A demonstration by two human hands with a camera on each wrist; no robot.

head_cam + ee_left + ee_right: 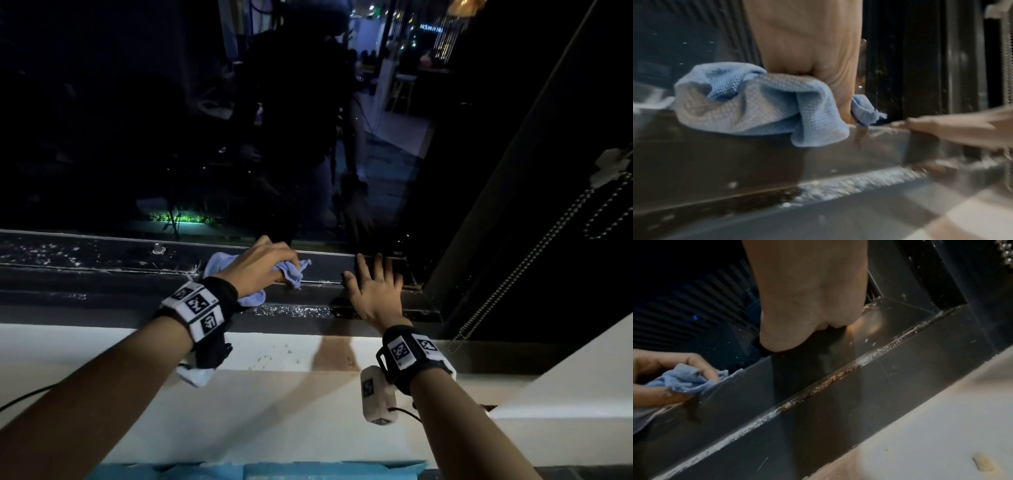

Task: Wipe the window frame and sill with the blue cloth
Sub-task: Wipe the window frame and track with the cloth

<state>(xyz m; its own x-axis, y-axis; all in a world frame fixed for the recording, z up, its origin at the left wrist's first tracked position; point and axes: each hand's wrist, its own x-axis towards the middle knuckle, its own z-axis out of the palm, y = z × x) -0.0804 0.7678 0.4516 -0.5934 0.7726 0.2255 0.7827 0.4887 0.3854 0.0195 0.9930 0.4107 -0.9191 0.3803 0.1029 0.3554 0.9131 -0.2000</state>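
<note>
My left hand (263,265) grips the bunched blue cloth (219,263) and holds it against the dark window frame's lower rail (102,253). From the left wrist view the waffle-weave cloth (760,107) hangs out under the palm (807,48) onto the rail. My right hand (373,284) lies flat, fingers spread, on the same rail a little to the right, near the frame's corner (941,311). The right wrist view shows the cloth (682,381) held in the left hand's fingers (701,363). White dust and crumbs line the frame's lower track (291,311).
The white sill (274,394) runs below the frame, with a few crumbs on it. A dark upright frame post (507,178) rises at the right, with a beaded blind chain (534,260) hanging beside it. A small metal knob (157,248) sits on the rail at left.
</note>
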